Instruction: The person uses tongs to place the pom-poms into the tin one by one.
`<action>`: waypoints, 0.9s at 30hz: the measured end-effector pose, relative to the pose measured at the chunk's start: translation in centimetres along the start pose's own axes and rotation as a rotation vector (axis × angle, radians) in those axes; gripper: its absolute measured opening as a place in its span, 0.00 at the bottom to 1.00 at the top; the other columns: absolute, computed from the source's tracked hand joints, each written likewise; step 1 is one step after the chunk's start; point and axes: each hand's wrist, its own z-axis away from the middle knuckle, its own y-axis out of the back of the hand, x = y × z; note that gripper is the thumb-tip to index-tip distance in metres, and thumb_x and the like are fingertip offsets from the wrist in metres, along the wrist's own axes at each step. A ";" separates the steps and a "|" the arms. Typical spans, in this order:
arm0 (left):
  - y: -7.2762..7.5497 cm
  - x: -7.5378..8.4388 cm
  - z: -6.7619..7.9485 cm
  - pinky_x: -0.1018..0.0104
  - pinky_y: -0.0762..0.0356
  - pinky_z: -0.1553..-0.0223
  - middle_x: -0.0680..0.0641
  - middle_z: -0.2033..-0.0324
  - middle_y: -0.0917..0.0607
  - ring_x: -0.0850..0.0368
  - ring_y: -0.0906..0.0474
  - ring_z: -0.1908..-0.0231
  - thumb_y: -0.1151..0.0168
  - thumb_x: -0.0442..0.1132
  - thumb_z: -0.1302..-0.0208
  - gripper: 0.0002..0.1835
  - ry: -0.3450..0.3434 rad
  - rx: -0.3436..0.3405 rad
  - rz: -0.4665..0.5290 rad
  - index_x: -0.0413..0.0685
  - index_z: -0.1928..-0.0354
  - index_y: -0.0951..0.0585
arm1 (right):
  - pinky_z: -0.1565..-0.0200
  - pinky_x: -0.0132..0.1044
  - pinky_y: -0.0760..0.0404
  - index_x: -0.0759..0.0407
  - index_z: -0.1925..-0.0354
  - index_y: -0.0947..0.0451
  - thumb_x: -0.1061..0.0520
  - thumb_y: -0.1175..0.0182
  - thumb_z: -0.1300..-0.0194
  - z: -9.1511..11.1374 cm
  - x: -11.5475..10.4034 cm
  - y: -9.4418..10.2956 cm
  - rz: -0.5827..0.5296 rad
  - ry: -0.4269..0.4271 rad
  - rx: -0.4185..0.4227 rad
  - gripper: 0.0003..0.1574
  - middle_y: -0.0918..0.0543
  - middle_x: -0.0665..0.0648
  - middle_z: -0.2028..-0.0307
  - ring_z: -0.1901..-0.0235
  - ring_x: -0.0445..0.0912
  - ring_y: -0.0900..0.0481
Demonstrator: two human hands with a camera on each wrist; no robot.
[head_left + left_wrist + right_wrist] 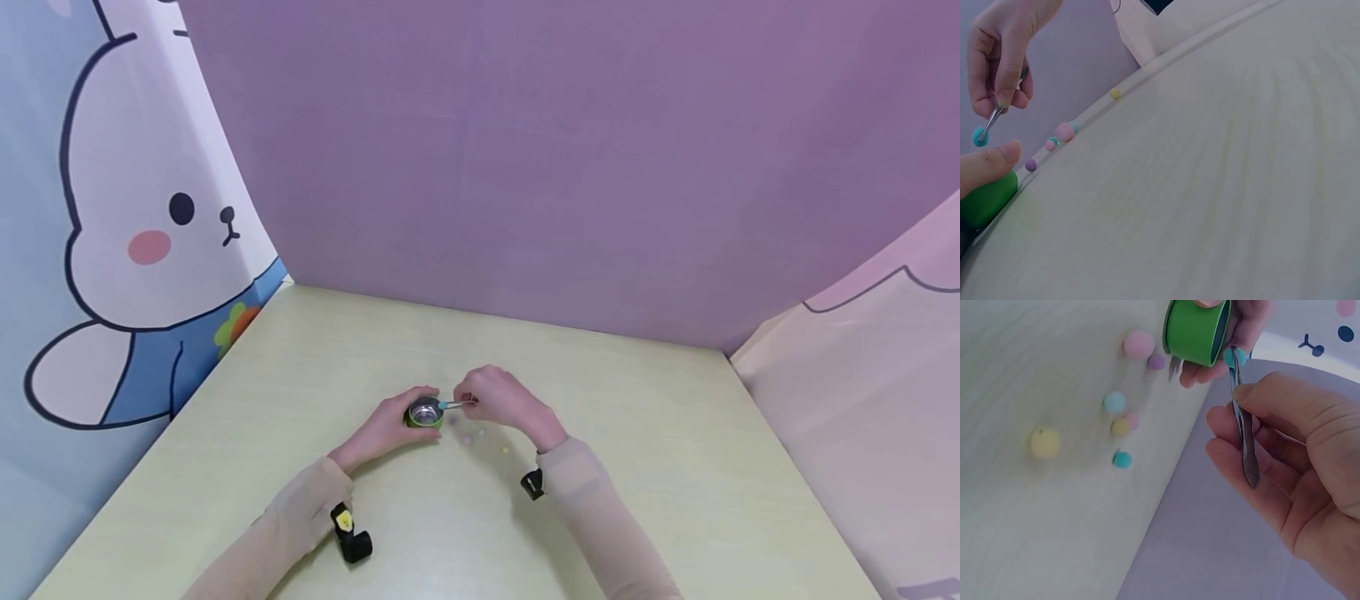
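My left hand (pixel 384 432) grips a small green cup (pixel 1196 332) with a shiny metal inside, thumb and fingers spread around its sides, its mouth facing up in the head view. Just right of it, my right hand (pixel 498 395) pinches metal tweezers (pixel 1247 440) between thumb and fingers. A small teal ball (pixel 1232 357) is caught in the tweezer tips, close to the cup's rim and above the table.
Several small pastel balls lie on the table right of the cup, among them a pink ball (pixel 1139 344), a purple ball (pixel 1156 362), a light blue ball (pixel 1115 402) and a yellow ball (pixel 1045 443). A purple backdrop (pixel 510 167) stands behind the wooden table (pixel 675 467).
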 end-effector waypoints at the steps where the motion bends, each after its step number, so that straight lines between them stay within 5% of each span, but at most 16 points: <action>1: 0.0 0.0 0.0 0.43 0.28 0.33 0.41 0.38 0.20 0.42 0.23 0.38 0.24 0.48 0.47 0.40 0.002 -0.002 0.001 0.46 0.33 0.28 | 0.75 0.22 0.38 0.57 0.73 0.16 0.69 0.37 0.43 -0.1 -0.1 -0.1 -0.001 0.000 -0.003 0.09 0.23 0.47 0.79 0.78 0.35 0.36; 27: -0.2 -0.5 0.2 0.44 0.28 0.33 0.40 0.37 0.21 0.42 0.23 0.38 0.24 0.48 0.47 0.40 -0.011 -0.004 -0.011 0.46 0.33 0.29 | 0.74 0.22 0.39 0.55 0.76 0.20 0.68 0.37 0.43 -0.5 -0.9 -1.0 -0.034 -0.009 -0.011 0.11 0.26 0.45 0.78 0.78 0.35 0.37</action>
